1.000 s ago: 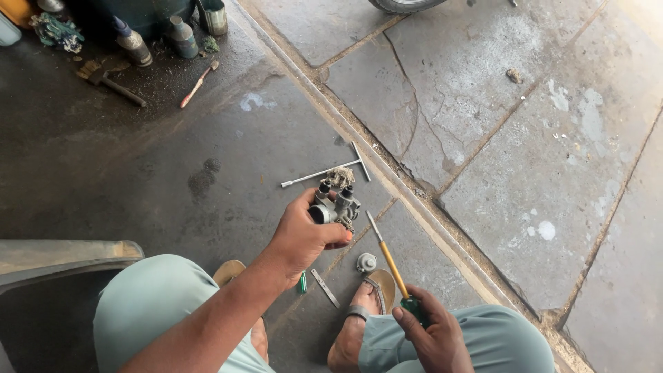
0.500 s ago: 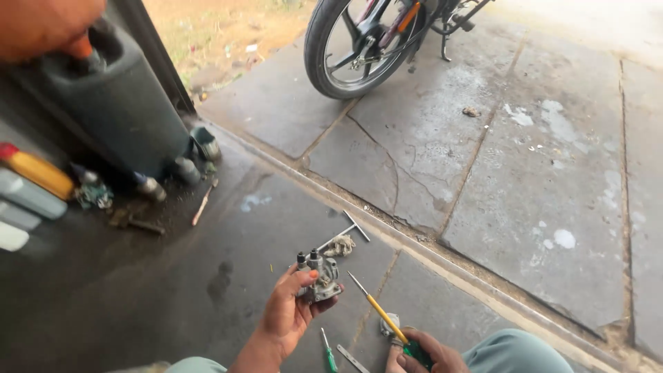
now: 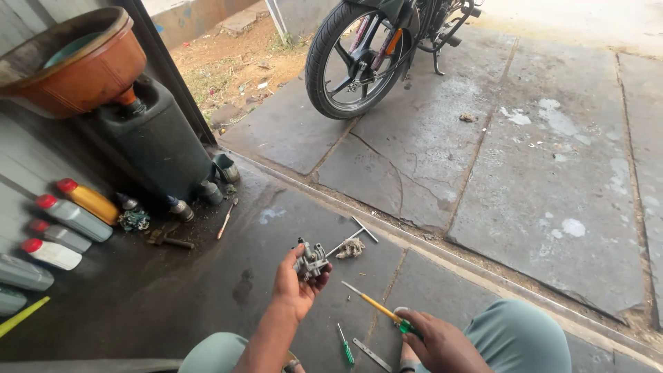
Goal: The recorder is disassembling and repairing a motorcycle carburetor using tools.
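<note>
My left hand (image 3: pixel 293 287) holds a small grey metal engine part, a carburetor (image 3: pixel 311 260), raised over the dark floor. My right hand (image 3: pixel 438 342) grips a screwdriver (image 3: pixel 376 307) with a yellow shaft and green handle, its tip pointing up-left toward the part without touching it. My knees in pale green trousers frame the bottom edge.
A T-handle wrench (image 3: pixel 353 237) and a crumpled rag (image 3: pixel 351 249) lie just beyond the hands. A small green screwdriver (image 3: pixel 345 345) and a flat metal tool (image 3: pixel 371 354) rest by my feet. Bottles (image 3: pixel 72 217), a dark jerrycan (image 3: pixel 155 141) with an orange funnel (image 3: pixel 76 62) stand left. A motorcycle wheel (image 3: pixel 352 59) is behind.
The view has tilted upward, bringing the motorcycle, jerrycan and funnel into sight. Both hands keep hold of the metal part and the screwdriver, now low in the frame.
</note>
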